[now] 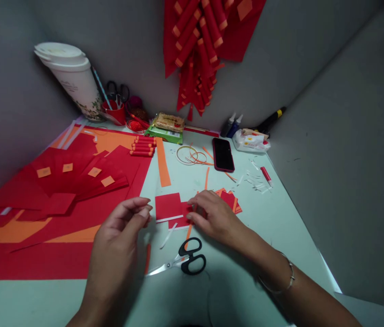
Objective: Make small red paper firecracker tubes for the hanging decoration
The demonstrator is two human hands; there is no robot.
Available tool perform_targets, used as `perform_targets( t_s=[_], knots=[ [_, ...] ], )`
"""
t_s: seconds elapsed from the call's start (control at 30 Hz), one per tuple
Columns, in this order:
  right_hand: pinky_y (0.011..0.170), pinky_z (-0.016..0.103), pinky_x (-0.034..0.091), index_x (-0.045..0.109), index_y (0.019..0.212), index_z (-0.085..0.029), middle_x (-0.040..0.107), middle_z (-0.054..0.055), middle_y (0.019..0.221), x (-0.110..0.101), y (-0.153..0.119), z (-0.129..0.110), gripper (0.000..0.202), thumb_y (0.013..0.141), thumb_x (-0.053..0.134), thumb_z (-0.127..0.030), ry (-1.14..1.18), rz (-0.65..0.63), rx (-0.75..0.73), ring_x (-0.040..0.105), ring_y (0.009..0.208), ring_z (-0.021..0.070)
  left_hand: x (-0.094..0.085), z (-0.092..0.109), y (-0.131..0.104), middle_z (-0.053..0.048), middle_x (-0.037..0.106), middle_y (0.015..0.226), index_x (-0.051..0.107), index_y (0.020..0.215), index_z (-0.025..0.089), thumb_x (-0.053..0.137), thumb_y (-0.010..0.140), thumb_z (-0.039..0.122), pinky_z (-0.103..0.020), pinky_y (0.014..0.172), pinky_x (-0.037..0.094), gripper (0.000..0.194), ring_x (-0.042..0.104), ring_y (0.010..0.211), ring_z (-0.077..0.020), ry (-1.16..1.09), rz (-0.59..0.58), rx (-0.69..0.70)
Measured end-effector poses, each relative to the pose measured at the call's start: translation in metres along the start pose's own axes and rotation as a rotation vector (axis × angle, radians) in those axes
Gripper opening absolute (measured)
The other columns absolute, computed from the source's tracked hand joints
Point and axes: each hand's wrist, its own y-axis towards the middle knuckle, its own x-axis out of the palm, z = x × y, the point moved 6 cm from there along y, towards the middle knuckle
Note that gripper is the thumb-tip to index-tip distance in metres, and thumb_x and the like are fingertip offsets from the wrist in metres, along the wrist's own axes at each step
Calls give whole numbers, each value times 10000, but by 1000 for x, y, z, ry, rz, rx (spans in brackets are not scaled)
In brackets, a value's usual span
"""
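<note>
- My left hand (115,238) hovers left of the squares, fingers curled in and thumb close to them; whether anything is pinched there, I can't tell.
- My right hand (217,215) is low at the right end of the lower red square (174,224), thumb and forefinger bent and parted, nothing clearly gripped.
- The upper red square (168,205) lies flat, overlapping the lower one, between my hands; the scissors (191,257) sit nearer me.
- Both look like thin card: nearly weightless, fairly stiff, easy to crease, and likely to skid if I brush them.
- I'd lift each by a side edge or far corner, with light fingertip pressure.
- I'd avoid the white strip (169,219) along the near edge, which may be sticky.
</note>
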Motion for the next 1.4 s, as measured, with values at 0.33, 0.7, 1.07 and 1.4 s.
perform_targets(
  t_s=[0.33,0.7,1.07,1.4],
  knots=[
    [861,414,474,633,1083,-160,576,125,1052,30,50,-4,555,697,822,-512,-224,-175,27,498,1019,307,1,-3,1,-7,671,863,714,929,212,786,683,299,-260,672,455,270,587,746,-148,-41,-24,-21],
    [579,253,408,537,886,-222,534,-50,705,10,29,-1,124,848,646,-266,489,-231,267,498,617,121,1,-4,0,-11,683,834,715,918,206,796,668,334,-281,689,474,292,604,725,-159,-62,-20,-42],
    [809,385,459,620,1012,-132,619,134,1023,41,20,-40,411,752,784,-405,-204,-286,182,559,971,282,1,-3,1,-16,669,842,713,919,195,782,686,342,-285,702,468,284,589,746,-164,-47,-23,0],
    [597,321,425,584,908,-205,663,58,837,43,19,-31,257,723,762,-224,-56,-253,253,612,754,221,4,0,-3,-17,663,828,707,912,196,775,696,329,-293,725,471,263,589,757,-168,-61,-50,-4]
  ],
)
